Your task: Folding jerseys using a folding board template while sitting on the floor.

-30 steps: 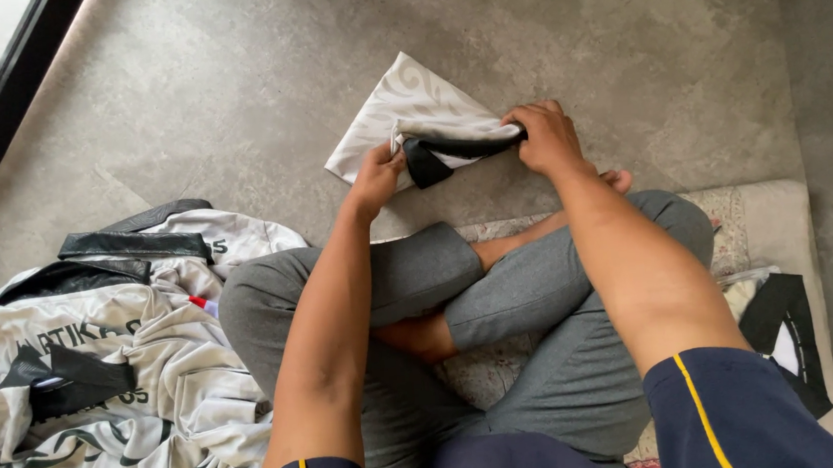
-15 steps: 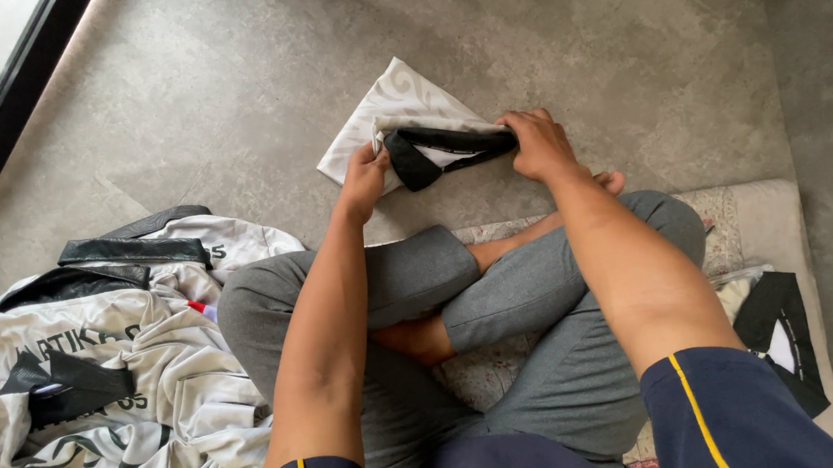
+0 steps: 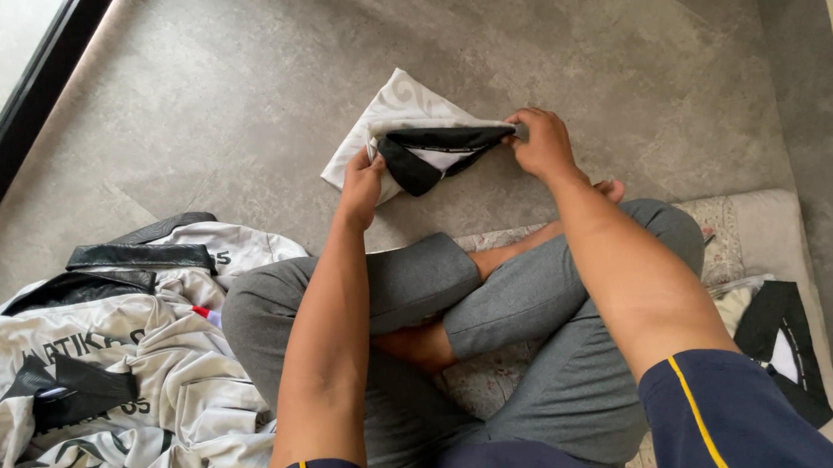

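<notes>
white cloth, black collar, both hands on it

white patterned fabric with a black collar made up the folded shirt [image 3: 407,129], which lay on the grey floor [image 3: 223,90] just ahead of the crossed legs. from my remote seat i saw the left hand [image 3: 362,181] closed on the collar's left end, fingers pinching the black trim where it met the white cloth. the right hand [image 3: 541,141] gripped the collar's right end, fingers curled over the edge, so the collar stood raised and open between the two hands while the rest of the shirt stayed flat on the floor beyond.

the person sat cross-legged in grey trousers [image 3: 503,307] on a pale patterned mat [image 3: 757,224], dark blue sleeves with a yellow stripe at the bottom of the view. to the left lay a loose pile of white shirts [image 3: 109,391] with black collars, crumpled and overlapping. to the right, beside the knee, another black-and-white garment [image 3: 782,338] lay on the mat. a dark frame [image 3: 16,138] ran along the upper left.
</notes>
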